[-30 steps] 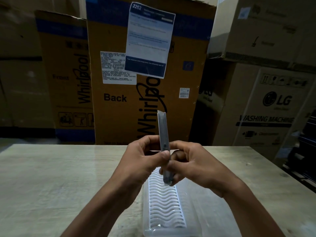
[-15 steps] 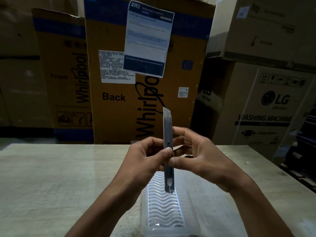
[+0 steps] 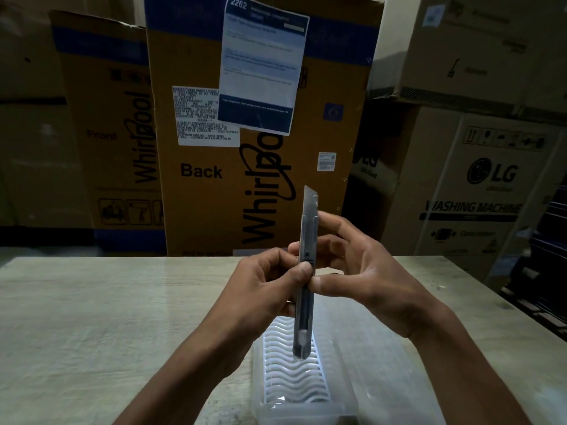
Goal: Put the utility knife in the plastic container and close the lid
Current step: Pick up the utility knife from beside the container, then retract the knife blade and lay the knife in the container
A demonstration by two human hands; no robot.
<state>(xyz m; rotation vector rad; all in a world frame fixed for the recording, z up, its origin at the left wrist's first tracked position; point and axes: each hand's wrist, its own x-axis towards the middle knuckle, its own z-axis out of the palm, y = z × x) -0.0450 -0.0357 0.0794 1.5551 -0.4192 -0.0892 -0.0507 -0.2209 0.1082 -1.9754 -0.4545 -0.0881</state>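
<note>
A slim grey utility knife (image 3: pixel 306 240) stands upright in front of me, its angled blade tip pointing up. My left hand (image 3: pixel 264 286) pinches its middle, thumb on the slider. My right hand (image 3: pixel 362 271) touches the knife from the right with thumb and fingertips, the other fingers spread. Below the knife lies a long clear plastic container (image 3: pixel 340 391) with a white wavy grid insert (image 3: pixel 291 375), open at the top. The knife's lower end hovers just above the insert.
The pale wooden table (image 3: pixel 107 317) carries the container near its front edge. Large cardboard appliance boxes (image 3: pixel 199 179) stand stacked behind the table's far edge, more of them at the right (image 3: pixel 478 194).
The knife has risen and now stands taller between my hands, blade tip more exposed. My right hand's fingers have opened from a wrapped grip to a light fingertip hold.
</note>
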